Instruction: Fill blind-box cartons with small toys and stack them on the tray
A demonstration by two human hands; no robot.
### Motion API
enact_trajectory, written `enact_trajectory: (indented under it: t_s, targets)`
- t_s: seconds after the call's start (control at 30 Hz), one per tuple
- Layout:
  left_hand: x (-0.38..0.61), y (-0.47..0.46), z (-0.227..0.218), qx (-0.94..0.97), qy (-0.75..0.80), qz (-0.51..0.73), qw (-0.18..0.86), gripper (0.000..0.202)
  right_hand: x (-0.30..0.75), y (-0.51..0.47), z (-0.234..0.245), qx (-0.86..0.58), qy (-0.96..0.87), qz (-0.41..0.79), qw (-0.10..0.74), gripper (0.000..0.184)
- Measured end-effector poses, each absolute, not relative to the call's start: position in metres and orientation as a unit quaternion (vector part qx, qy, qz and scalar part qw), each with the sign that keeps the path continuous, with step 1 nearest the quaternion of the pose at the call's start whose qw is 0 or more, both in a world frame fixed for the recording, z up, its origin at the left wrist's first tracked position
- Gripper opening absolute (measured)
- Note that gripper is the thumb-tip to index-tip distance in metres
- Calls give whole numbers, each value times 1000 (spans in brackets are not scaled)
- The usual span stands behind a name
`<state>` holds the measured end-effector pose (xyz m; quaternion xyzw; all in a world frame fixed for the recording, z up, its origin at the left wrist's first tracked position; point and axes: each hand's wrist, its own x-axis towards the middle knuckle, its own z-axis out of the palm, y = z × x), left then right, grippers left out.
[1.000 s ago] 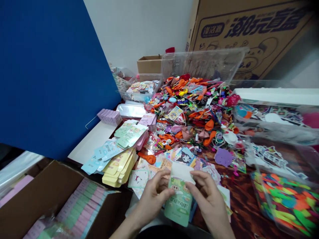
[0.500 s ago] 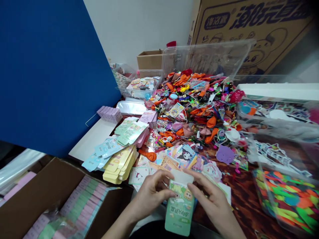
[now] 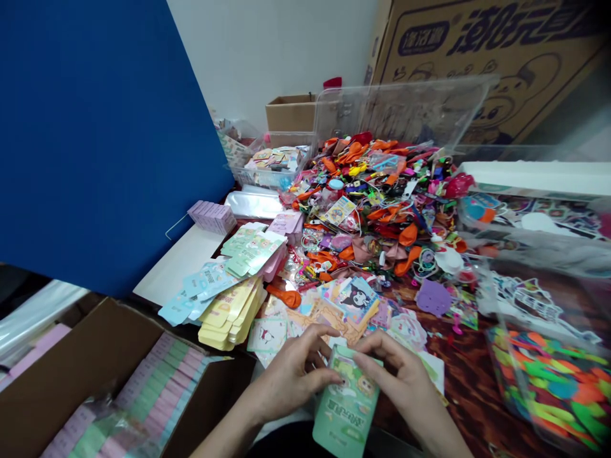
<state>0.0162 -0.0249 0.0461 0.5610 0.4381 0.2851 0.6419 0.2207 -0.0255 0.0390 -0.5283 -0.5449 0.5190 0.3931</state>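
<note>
Mint-green printed card carton (image 3: 347,407) between your left hand (image 3: 293,375) and right hand (image 3: 405,381)
Its front faces up at you, two cartoon figures above darker green lettering, the long body leaning slightly right at the top, held near its upper end

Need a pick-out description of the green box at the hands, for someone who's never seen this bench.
From the tall blue panel at left, go right and down to the bottom middle, where the left hand and right hand come together. The green box with cartoon faces is between them; unlike the green cartons fanned on the pile, it's up in the hands.
</note>
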Motion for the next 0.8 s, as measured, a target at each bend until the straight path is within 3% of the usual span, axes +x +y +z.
enact_trajectory:
  t_s: [0.37,0.57,0.8]
  targets:
    - [17,-21,36,544,448,277,653,55,229,-26,30,-508,-558,543,367,27]
    - [16,-15,35,493,439,314,682,57,236,-38,29,-519,-588,483,389,21]
    - [16,-12,39,572,418,278,649,24,237,-35,29,-465,-622,492,393,24]
